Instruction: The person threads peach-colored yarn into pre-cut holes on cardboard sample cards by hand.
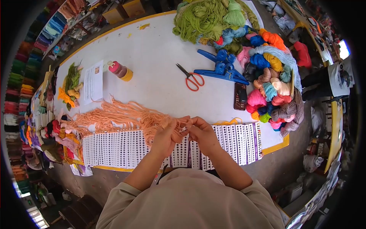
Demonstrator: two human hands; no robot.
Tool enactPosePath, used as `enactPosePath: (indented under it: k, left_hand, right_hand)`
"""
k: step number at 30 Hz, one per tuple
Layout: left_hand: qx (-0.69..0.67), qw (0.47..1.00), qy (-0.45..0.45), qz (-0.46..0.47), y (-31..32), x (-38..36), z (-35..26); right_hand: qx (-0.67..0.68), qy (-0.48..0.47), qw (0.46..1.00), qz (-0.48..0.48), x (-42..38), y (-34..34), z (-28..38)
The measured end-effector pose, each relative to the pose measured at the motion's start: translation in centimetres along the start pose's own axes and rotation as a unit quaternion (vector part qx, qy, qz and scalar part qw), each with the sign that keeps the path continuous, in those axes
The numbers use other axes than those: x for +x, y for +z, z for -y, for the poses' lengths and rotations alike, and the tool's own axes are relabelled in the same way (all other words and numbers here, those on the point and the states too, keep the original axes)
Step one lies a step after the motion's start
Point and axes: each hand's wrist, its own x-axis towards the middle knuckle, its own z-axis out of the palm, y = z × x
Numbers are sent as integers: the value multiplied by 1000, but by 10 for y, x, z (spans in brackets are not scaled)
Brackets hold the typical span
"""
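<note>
A long bundle of peach yarn [126, 116] stretches over the white table from the left and ends in my hands. My left hand [166, 133] is closed around the gathered end of it. Opposite, my right hand [202, 133] pinches some thin strands, and its fingertips meet those of the left. Beneath both hands lies a row of white cards with punched holes [114, 149], set side by side along the near table edge. My forearms cover part of that row. Which strands each fingertip grips is too small to tell.
Scissors with orange handles [194, 82], blue plastic clamps [221, 65], a dark phone [240, 96] and a pink-and-yellow bottle [120, 71] lie beyond my hands. Colourful yarn skeins [272, 61] are heaped at right, green yarn [202, 23] at the back. A printed sheet [93, 82] lies left.
</note>
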Motion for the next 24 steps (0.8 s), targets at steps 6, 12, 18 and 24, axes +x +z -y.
enactPosePath:
  k: [6, 12, 18, 24]
  left_hand:
    - [-40, 999, -1, 4, -1, -1, 0]
    - [-30, 999, -12, -11, 3, -2, 1]
    - [50, 998, -31, -18, -5, 1, 3]
    - [91, 992, 10, -86, -26, -2, -11]
  right_hand:
    - [5, 11, 1000, 22, 3, -10, -1]
    - [2, 6, 1000, 21, 2, -8, 1]
    - [-140, -16, 990, 24, 1, -4, -2]
    - [77, 123, 984, 103, -22, -39, 23]
